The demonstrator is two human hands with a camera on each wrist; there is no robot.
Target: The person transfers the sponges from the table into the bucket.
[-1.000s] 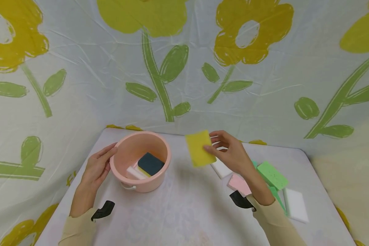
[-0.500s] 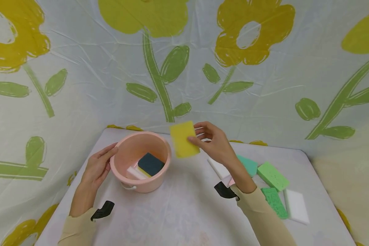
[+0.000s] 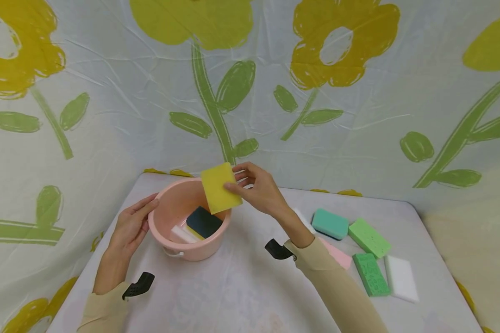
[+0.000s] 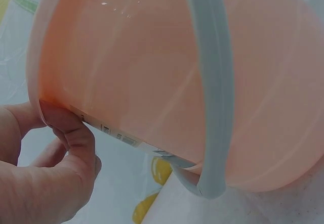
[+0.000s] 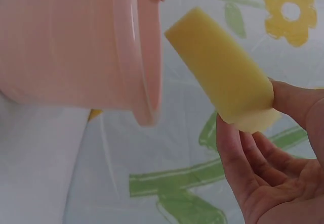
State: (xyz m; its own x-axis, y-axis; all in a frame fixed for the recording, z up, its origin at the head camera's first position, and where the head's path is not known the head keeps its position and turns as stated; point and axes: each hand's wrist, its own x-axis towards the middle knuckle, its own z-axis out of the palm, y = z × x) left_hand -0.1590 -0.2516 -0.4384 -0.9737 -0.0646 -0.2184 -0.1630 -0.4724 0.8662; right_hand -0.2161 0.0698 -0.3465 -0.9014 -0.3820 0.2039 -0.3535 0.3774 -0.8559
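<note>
A pink bucket (image 3: 171, 203) stands on the left of the table. My left hand (image 3: 127, 231) grips its rim at the left, which the left wrist view shows pinched between thumb and fingers (image 4: 76, 148). Inside lie a dark-topped yellow sponge (image 3: 204, 222) and a white sponge (image 3: 184, 234). My right hand (image 3: 260, 189) pinches a yellow sponge (image 3: 220, 188) by its right edge, thumb on the near face. That sponge overlaps the bucket's right rim in the head view; the right wrist view shows it just above the rim (image 5: 147, 82), tilted.
On the right of the table lie a teal sponge (image 3: 330, 224), a light green one (image 3: 369, 237), a dark green one (image 3: 371, 275) and a white one (image 3: 401, 278). A pink sponge (image 3: 335, 254) is partly behind the right sleeve. A flowered curtain (image 3: 266, 152) hangs behind the table.
My right hand has carried the yellow sponge leftward, from the middle of the table to the bucket's right side. The left hand and bucket have stayed put.
</note>
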